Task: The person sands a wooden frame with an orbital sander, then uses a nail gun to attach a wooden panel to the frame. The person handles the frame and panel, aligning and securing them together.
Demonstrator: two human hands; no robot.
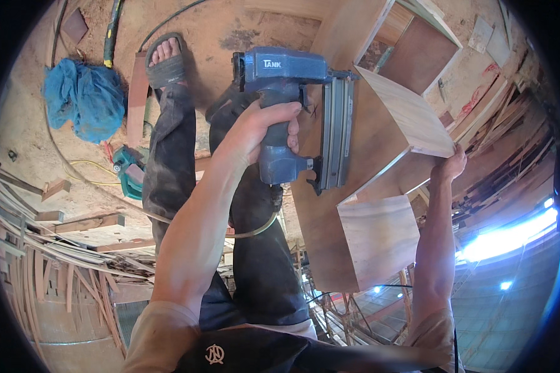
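Observation:
My left hand [272, 127] is wrapped round the grip of a blue pneumatic nail gun [286, 65]. The gun is held up, its long grey magazine [336, 133] on the right, in front of a large wooden panel [326, 230]. An air hose [255, 230] shows below the gun, over my trouser leg. At the right, my right hand [451, 165] grips the edge of the wooden box frame [410, 118], by the corner of a pale plywood piece. Lower on the frame is another pale plywood piece [379, 239].
Left of my sandalled foot [166, 62] lie a crumpled blue plastic bag [84, 99] and a green power tool [129, 171]. A reddish board [138, 99] lies beside the foot. Stacked wood strips fill the right [504, 137] and lower left [68, 273].

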